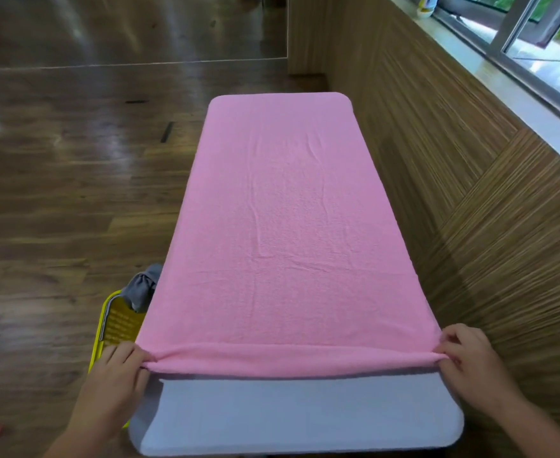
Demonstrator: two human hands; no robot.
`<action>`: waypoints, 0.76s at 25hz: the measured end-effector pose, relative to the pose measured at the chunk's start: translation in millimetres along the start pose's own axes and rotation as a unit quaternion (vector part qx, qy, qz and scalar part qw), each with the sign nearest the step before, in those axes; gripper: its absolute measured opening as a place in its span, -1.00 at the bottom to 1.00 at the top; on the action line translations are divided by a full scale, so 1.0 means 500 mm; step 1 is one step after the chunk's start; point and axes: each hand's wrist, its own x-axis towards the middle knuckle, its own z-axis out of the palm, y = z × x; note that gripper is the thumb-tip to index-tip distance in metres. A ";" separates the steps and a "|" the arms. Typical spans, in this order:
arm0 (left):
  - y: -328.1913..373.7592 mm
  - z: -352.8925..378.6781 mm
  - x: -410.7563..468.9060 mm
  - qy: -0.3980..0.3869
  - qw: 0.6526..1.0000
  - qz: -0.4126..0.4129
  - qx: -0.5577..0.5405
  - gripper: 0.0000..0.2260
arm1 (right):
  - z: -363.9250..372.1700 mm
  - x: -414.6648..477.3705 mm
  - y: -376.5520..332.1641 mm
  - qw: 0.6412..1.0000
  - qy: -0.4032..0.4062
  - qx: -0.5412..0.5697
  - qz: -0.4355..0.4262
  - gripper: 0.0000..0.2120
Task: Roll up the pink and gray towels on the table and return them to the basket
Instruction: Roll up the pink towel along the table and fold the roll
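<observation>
Table's (292, 421) looking good, you're pinching the pink towel's (282, 226) near roll with left hand (120, 361) and right hand (470, 358), so be keeping both ends even and tight.

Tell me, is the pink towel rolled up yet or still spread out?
Mostly spread: the pink towel lies flat along the table, with only its near edge turned into a first roll, pinched by both hands.

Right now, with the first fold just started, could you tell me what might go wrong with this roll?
1. The left hand and right hand pinch only the pink towel's corners, so its middle could sag into a loose roll.
2. The wrinkles may get rolled in.
3. The far end drapes over the table edge and might drag crooked.
</observation>
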 end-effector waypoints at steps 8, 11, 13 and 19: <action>-0.022 -0.037 0.097 -0.025 0.988 -0.091 -0.123 -0.89 | -0.031 0.101 -0.011 0.963 -0.023 0.188 0.190 -0.87; -0.030 -0.022 0.126 -0.037 0.951 -0.199 -0.232 -0.98 | -0.019 0.124 -0.008 0.953 -0.004 0.193 0.234 -0.91; -0.031 -0.017 0.136 -0.042 0.937 -0.252 -0.240 -0.95 | -0.012 0.127 -0.008 0.962 0.051 0.117 0.240 -0.87; 0.167 0.031 0.104 0.012 0.994 0.098 -0.045 -0.73 | 0.108 0.052 -0.252 0.962 0.075 0.003 -0.261 -0.77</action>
